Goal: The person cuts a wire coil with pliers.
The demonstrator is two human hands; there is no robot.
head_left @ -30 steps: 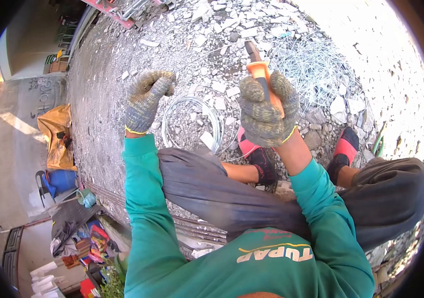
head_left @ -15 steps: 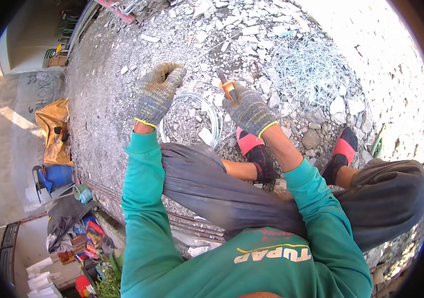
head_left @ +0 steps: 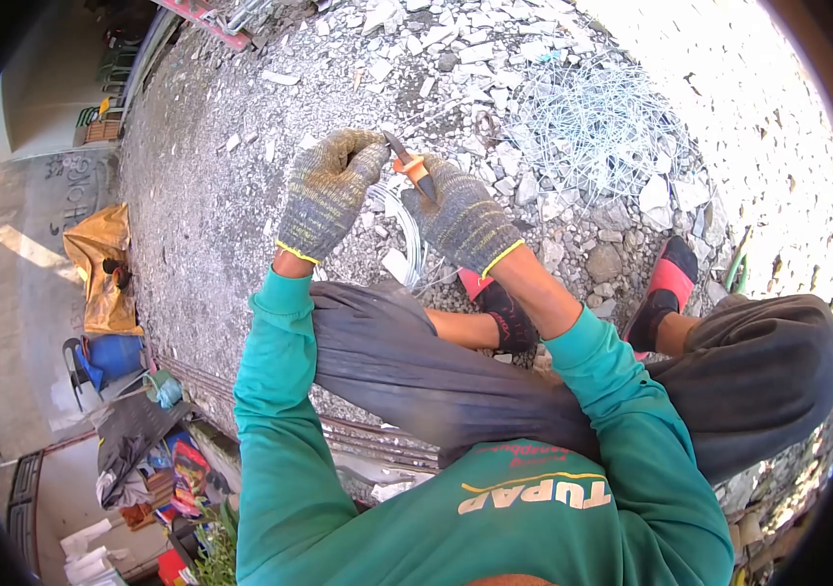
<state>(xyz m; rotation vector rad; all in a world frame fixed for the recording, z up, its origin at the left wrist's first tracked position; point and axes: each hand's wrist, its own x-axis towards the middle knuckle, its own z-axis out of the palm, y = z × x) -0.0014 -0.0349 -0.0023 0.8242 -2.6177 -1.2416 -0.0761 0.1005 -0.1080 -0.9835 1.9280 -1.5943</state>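
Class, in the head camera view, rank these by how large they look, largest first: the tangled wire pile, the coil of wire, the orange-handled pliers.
1. Tangled wire pile.
2. Coil of wire, partly hidden by both hands, so unsure.
3. Orange-handled pliers, mostly covered by the right hand.

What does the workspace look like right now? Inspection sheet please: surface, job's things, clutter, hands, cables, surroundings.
Surface: gravel ground strewn with pale stone chips.
Job's things: orange-handled pliers between the two hands; wire coil on the ground below them.
Clutter: tangled wire pile to the right; loose stones around it.
Hands: left hand gloved, closed in a fist at the tool's tip; right hand gloved, closed on the pliers.
Cables: nothing seen apart from the wire.
Surroundings: yellow bag, blue container, red beam at top; person's red-and-black shoes on the gravel.
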